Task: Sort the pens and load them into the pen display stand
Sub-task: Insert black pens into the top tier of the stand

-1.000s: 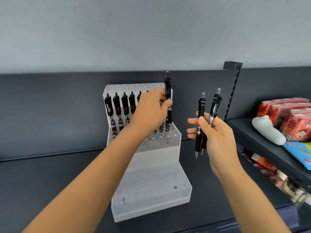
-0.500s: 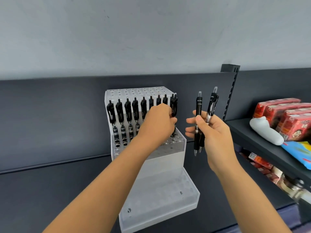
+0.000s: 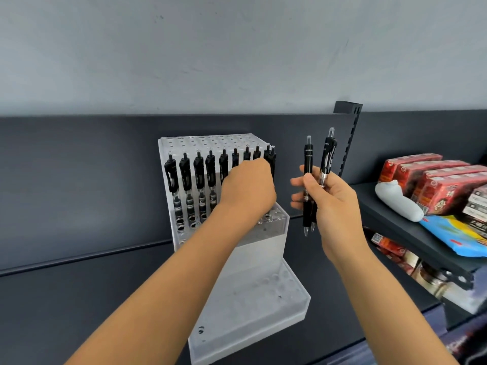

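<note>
Now gripping two black pens point(image 3: 308, 159) upright in the right hand point(image 3: 334, 196), thumb lying across the barrels, tips pointing down below the fingers, clickers standing above them. Reaching with the left hand point(image 3: 247, 188) into the upper step of the clear pen display stand point(image 3: 263, 259), just left of the right hand and not touching it. Curling the left fingers out of sight behind the knuckles, right at the end pen point(image 3: 271, 158) of the row; pinching it or merely touching it, impossible to tell. Showing, left of the left hand, a row of black pens point(image 3: 198, 172) standing clip-up in the holes before the stand's back wall. Crossing the left forearm over the stand's lower step. Facing, well to the right of the right hand, a dark shelf point(image 3: 395, 233) bearing red cartons point(image 3: 434, 180), a white pouch point(image 3: 395, 201) and a blue packet point(image 3: 453, 233).
</note>
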The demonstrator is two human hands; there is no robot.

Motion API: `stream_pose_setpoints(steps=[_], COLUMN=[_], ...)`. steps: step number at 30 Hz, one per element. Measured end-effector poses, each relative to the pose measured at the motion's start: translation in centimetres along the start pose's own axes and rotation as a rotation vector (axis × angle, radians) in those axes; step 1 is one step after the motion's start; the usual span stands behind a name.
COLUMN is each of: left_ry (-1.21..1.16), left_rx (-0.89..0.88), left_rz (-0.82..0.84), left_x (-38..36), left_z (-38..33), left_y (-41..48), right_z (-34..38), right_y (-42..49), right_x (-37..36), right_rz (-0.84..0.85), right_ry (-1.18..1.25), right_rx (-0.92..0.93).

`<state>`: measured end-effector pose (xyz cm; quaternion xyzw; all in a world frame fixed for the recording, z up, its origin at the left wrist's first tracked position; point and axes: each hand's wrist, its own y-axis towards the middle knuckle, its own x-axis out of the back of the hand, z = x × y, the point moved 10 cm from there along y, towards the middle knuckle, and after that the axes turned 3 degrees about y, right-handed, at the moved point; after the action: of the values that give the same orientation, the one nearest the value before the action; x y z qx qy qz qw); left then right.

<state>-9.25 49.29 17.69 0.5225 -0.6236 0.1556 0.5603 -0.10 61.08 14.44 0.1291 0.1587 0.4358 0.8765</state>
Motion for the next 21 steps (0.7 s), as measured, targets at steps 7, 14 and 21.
stream_pose_setpoints(steps=[7,14,21], left_ry=[0.113,-0.649,-0.627], left_rx=[0.003,-0.217,-0.101], left_rz=[-0.034,-0.073,-0.068], left_x=[1.5,4.6,4.3], left_z=[0.1,-1.9,-0.5], left_y=[-0.7,-3.5,-3.0], right_z=[-0.3,-1.8,-1.6], right_y=[1.0,-0.2,-0.9], right_x=[0.3,-3.5,-4.3], right_rz=[0.090,0.312,0.438], right_ry=[0.084,0.565,0.496], right_rx=[-0.051,-0.378,-0.428])
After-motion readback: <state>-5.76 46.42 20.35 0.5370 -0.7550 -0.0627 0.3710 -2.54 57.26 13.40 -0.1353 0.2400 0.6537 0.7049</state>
